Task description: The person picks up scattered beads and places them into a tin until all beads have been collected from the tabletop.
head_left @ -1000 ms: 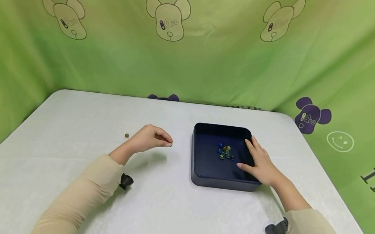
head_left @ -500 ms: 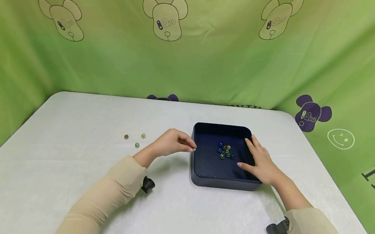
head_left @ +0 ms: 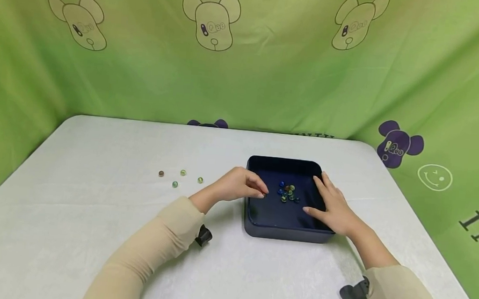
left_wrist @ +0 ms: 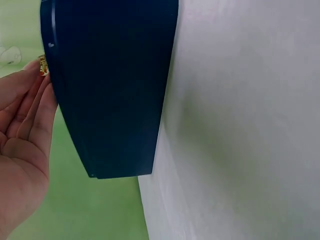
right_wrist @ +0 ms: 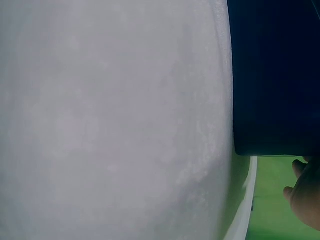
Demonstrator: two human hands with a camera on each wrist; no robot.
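Note:
My left hand (head_left: 241, 185) pinches a small amber marble (left_wrist: 43, 65) between thumb and fingertips, above the left part of a dark blue square box (head_left: 266, 233). Inside the box, a cluster of several glass marbles (head_left: 284, 198), blue, green and orange, lies near the middle of the floor. My right hand (head_left: 334, 208) rests on the box's right rim, its fingers spread and reaching over the inside. In the right wrist view only part of the right hand (right_wrist: 306, 195) shows, beside the box wall.
Left of the box, a brown marble (head_left: 161, 174), a green marble (head_left: 175, 184) and two yellow-green marbles (head_left: 183, 173) lie apart on the white-covered table (head_left: 71, 192). A green printed curtain (head_left: 152, 81) hangs behind and at the sides.
My left hand has moved right, from over the table to over the box, with the pinched marble. Loose marbles behind the left arm have come into view. The right hand stays put.

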